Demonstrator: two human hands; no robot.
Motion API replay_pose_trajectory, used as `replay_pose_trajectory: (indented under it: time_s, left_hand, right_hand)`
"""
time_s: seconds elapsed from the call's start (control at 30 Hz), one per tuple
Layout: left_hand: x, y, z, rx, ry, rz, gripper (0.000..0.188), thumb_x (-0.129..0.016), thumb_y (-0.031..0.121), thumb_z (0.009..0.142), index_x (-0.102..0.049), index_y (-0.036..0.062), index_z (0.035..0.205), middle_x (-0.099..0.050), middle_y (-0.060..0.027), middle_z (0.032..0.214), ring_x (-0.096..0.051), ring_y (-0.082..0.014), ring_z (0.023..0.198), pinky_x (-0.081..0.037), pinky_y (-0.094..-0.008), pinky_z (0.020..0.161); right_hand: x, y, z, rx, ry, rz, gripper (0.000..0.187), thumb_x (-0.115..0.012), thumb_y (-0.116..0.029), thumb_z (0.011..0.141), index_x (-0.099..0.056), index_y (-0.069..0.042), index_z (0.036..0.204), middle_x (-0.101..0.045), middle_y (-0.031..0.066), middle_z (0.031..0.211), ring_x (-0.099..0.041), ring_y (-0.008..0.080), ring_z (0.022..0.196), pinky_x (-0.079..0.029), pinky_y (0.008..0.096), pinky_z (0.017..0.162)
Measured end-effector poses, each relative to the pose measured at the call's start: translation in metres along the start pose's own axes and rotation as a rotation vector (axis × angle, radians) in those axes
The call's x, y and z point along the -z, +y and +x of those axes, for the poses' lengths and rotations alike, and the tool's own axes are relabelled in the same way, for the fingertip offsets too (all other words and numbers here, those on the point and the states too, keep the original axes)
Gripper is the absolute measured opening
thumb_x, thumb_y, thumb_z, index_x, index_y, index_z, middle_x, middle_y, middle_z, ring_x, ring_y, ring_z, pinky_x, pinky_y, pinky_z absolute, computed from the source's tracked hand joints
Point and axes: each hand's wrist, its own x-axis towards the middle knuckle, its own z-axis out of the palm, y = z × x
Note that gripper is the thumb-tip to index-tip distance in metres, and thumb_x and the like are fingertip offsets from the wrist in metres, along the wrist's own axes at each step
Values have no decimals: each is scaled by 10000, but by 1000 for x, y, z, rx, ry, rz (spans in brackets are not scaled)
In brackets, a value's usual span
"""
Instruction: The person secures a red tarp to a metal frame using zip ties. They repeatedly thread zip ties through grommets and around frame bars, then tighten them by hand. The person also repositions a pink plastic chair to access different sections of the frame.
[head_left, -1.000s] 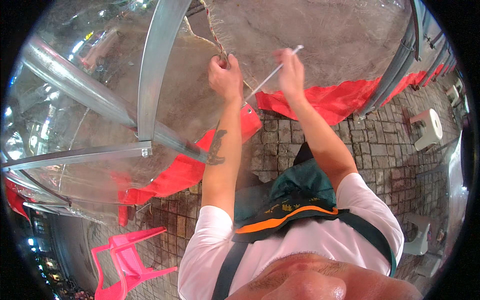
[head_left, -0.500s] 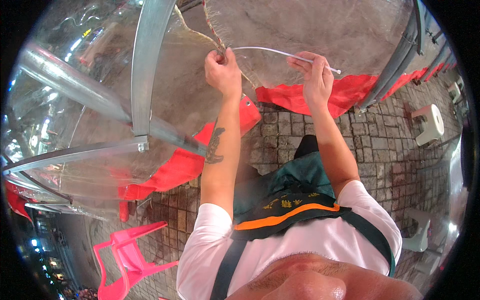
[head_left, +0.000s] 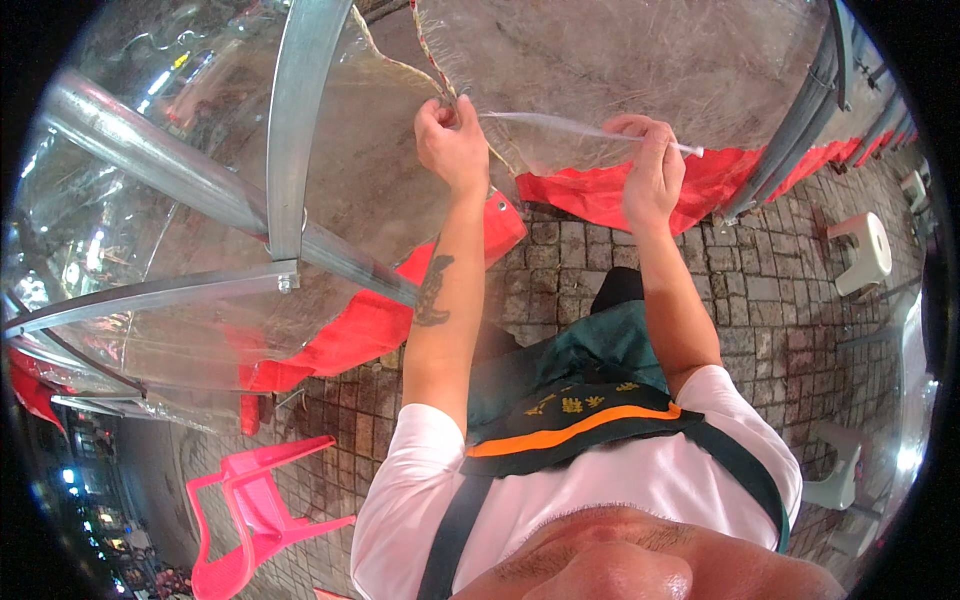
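A dark apron (head_left: pixel 560 420) is worn over a white shirt (head_left: pixel 610 490). By the closed right hand (head_left: pixel 652 180), a white plastic tie (head_left: pixel 560 123) is gripped near its head and is extended, blurred, toward the left hand (head_left: pixel 453 150), in which ropes (head_left: pixel 421 42) are pinched. Whether its tip is also held there cannot be told. Behind, a clear sheet (head_left: pixel 600 60) with red border (head_left: pixel 570 195) is seen.

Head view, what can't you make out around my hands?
In the head view:
Middle of the thin white plastic strip: motion-blurred.
Exact grip on the frayed, red-flecked cream rope: hidden by fingers of the left hand.
A short stretch of the strip: covered by the right hand.
The rope's upper end: cut off by the top edge.
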Motion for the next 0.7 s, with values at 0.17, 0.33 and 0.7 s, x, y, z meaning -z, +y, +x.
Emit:
replay_pose_trajectory:
  time_s: [0.17, 0.33, 0.7]
  left_hand:
    - [5, 2, -4, -27, 7, -1, 460, -818, 336, 847, -666, -25, 1087, -707, -124, 858, -686, -302, 805, -533, -441, 791]
    - [10, 3, -7, -12, 5, 10, 452, -816, 331, 848, -669, -20, 1092, -705, -122, 851, -683, -300, 800, -534, -443, 767]
    - [22, 4, -13, -93, -5, -18, 330, -805, 230, 854, -675, 16, 1069, -685, -97, 858, -682, -288, 810, -527, -442, 746]
  right_hand:
    - [-23, 4, 13, -183, -442, -273, 374, -465, -314, 1108, -610, 31, 1108, -719, 219, 1004, -707, 353, 869, -540, 437, 782]
    - [-89, 28, 30, -127, -680, -481, 330, -530, -270, 1045, -625, 43, 1097, -685, 313, 1009, -657, 510, 942, -530, 544, 822]
    - [-131, 33, 67, -79, -696, -692, 296, -551, -266, 1003, -716, -25, 1050, -707, 266, 1022, -654, 492, 998, -532, 546, 878]
